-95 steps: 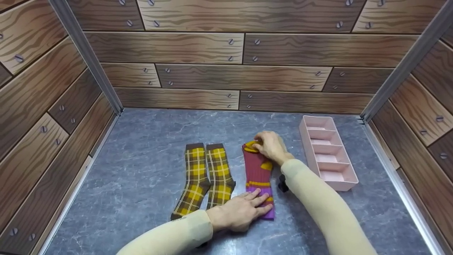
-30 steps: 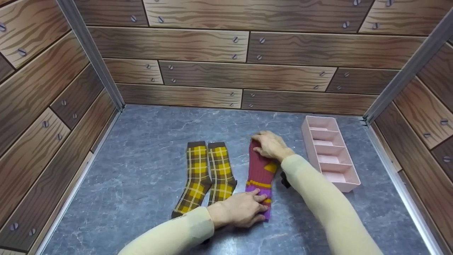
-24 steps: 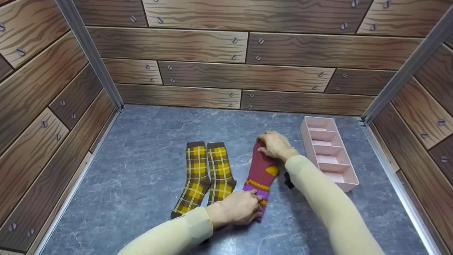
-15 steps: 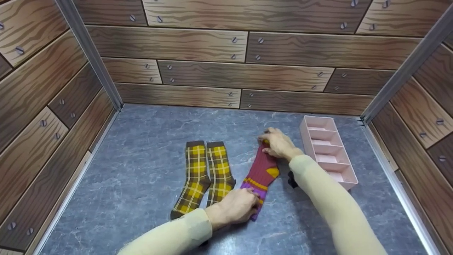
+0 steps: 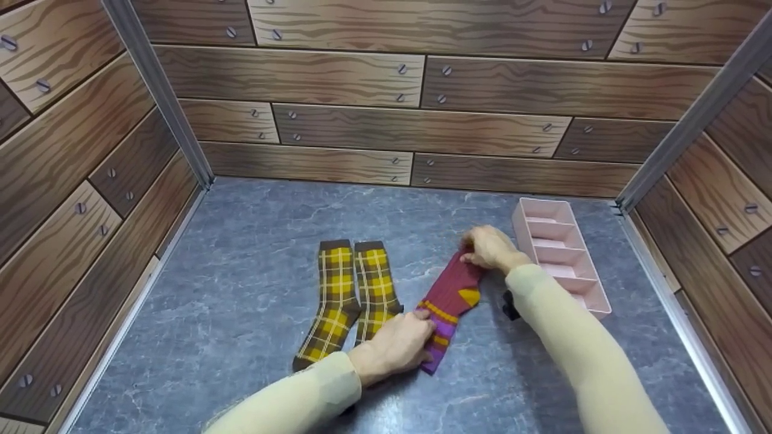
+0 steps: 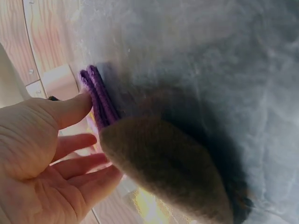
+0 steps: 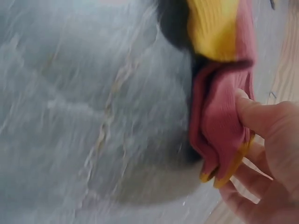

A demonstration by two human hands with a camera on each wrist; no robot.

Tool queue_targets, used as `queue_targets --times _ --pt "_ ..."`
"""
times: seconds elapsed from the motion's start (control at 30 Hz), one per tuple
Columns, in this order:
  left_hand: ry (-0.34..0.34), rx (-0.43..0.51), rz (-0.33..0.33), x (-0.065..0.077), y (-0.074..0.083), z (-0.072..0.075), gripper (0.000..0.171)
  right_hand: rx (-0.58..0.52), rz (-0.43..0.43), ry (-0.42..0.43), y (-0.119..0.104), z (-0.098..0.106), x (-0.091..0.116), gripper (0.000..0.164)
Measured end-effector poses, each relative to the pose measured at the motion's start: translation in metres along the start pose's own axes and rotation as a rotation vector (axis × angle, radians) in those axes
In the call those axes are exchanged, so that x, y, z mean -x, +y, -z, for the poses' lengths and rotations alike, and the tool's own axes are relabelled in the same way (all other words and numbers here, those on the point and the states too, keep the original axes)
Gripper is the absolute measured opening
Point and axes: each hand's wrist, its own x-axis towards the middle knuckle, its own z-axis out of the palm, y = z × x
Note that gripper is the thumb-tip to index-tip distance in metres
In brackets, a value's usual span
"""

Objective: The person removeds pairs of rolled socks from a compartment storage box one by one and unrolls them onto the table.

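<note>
A big grey surface [image 5: 253,253] fills the floor of a box with wooden walls [image 5: 362,78] on the far side, the left and the right.

A long pink tray [image 5: 594,304] with little rooms in it sits on the right side of the surface, running from near to far.

Two yellow checked socks [image 5: 353,295] lie flat side by side in the middle, with their brown tops at the far end.

Just to the right of them lies a pair of red socks [image 5: 452,292] with yellow and purple parts. It slants across the surface, with its far end close to the pink tray and its purple end near the yellow socks. It is stretched between the two hands.

The right hand [image 5: 491,248] pinches the far end of the red socks, with its fingers curled round the red cloth. The wrist view shows the thumb pressed on the folded edge.

The left hand [image 5: 401,346] holds the near purple end, with its thumb on the purple edge and its fingers bent under it.
</note>
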Motion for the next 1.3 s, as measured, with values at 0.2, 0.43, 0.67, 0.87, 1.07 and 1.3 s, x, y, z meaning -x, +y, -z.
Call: queue_targets --times 0.2,0.43,0.67,0.87,1.07,1.3 --pt "-0.011 0.085 0.081 -0.005 -0.006 0.001 0.043 0.006 -0.051 -0.080 0.008 0.009 0.007 0.021" --pt "-0.019 0.120 0.195 -0.009 -0.010 0.003 0.049 -0.012 -0.069 -0.086 0.010 0.010 0.010 0.020" --pt "-0.015 -0.016 0.084 -0.003 0.002 0.001 0.048 -0.008 -0.077 -0.046 0.011 0.009 0.011 0.025" --pt "-0.049 -0.238 -0.117 0.001 0.023 -0.006 0.054 0.069 -0.049 0.109 0.009 0.004 0.014 0.031" --pt "-0.140 -0.335 -0.121 0.004 0.031 -0.009 0.057 0.213 0.085 0.255 0.001 -0.006 0.023 0.031" --pt "-0.231 -0.226 -0.138 0.002 0.025 -0.003 0.065 0.121 0.269 0.209 -0.001 -0.011 0.048 0.017"
